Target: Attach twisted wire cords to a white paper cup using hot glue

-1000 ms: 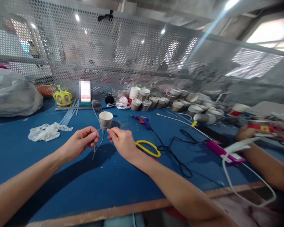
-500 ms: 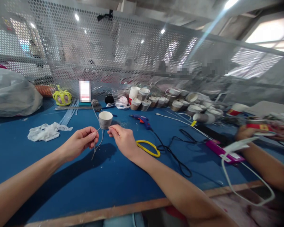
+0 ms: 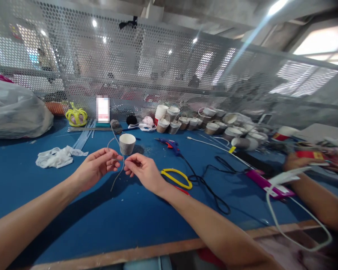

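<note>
A thin grey cord (image 3: 116, 177) runs between my hands, one loose end hanging toward the table and another part looping up at the back. My left hand (image 3: 97, 168) pinches it with thumb and fingers. Close by on the right, my right hand (image 3: 143, 171) has its fingertips closed on the same cord. Just behind them a small cup wrapped in grey cord (image 3: 127, 145) stands upright with a white inside. A ball of grey yarn (image 3: 114, 123) lies farther back, a strand leading from it toward my hands.
A blue glue gun (image 3: 171, 145) and yellow-handled scissors (image 3: 183, 183) lie right of my hands. White lace (image 3: 56, 157) is at left. Several wrapped cups (image 3: 211, 127) stand along the mesh partition (image 3: 163, 82). A co-worker's arm (image 3: 315, 191) is at far right, near a purple power strip (image 3: 266, 184).
My hands have come closer together, and the cord between them has changed shape, with a loop now rising above the left hand. The view has shifted slightly.
</note>
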The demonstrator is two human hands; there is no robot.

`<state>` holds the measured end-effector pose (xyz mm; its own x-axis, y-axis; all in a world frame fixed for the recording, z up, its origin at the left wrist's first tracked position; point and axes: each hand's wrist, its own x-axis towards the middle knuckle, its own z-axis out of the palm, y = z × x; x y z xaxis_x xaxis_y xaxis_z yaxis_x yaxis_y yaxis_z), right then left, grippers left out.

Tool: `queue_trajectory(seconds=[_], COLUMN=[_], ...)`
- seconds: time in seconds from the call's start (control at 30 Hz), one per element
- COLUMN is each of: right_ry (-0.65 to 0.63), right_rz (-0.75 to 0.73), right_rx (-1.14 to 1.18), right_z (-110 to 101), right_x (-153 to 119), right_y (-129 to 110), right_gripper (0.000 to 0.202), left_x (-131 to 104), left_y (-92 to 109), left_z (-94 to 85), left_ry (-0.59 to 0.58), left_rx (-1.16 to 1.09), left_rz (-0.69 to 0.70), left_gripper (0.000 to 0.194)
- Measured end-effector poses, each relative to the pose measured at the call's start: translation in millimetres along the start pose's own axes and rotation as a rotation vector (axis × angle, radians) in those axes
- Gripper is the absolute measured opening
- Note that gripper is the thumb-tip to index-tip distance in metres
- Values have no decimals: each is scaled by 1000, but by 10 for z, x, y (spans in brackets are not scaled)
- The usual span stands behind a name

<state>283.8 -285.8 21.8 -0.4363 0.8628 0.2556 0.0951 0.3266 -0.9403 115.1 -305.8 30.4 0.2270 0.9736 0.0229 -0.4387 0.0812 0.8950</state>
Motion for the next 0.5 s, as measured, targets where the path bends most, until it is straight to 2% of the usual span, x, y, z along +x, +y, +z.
queue_trajectory(seconds=[0.07,0.13,0.27,0.33,0.5], right_ry=[-29,-40,-41,-41,-13], right_rz=[-19,-8,109,149,200], right_rx=[-72,-6,453,581,590], right_z=[-64,-100,-84,-71,-131], right_x=[31,58,85,90,107], right_y=[-5,-3,2,-5,-64], right_gripper=[12,14,24,28,28], left_x=[2,2,-10,-20,-43], left_y=[52,76,26,-15,-51], left_z=[-12,-13,17,30,38], left_ry=[25,44,15,-19,-116], left_rx=[-6,-14,-66,-106,-120], left_rz=[-1,3,-33,-64,-101], left_gripper=[14,16,14,13,12])
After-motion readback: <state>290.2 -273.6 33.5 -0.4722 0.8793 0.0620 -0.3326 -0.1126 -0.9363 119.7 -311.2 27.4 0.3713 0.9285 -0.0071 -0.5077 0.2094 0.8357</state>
